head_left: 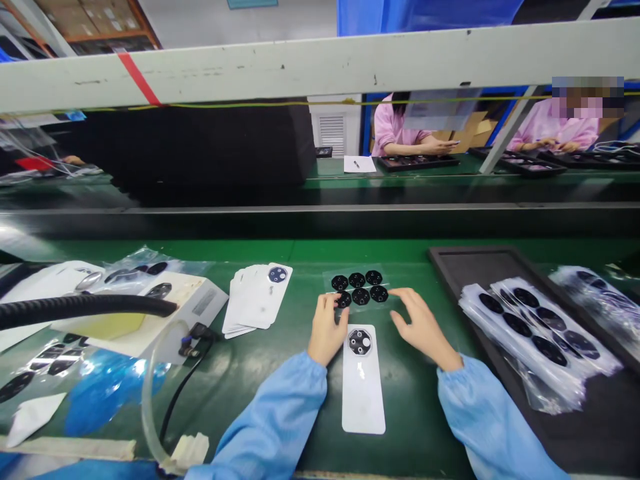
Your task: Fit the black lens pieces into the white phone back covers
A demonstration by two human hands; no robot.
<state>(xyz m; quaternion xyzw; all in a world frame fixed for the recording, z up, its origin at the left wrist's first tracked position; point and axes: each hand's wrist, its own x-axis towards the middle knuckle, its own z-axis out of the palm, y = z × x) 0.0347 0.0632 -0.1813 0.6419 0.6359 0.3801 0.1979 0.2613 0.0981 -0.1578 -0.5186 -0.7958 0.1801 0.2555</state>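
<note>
A white phone back cover (363, 387) lies on the green mat between my hands, its round camera opening (359, 341) toward the far end. Just beyond it sits a clear film sheet with several black round lens discs (360, 288). My left hand (327, 328) has its fingers curled at the sheet's near left corner, fingertips pinching the disc there (343, 300). My right hand (419, 323) rests open beside the sheet's right edge, fingers spread and touching the film.
A fanned stack of white back covers (255, 300) lies to the left. A black tray (500, 267) at right holds bagged lens-disc sheets (535, 330). A black hose (85, 308), clear tubing and a white device (165, 307) sit at left. Two people work across the conveyor.
</note>
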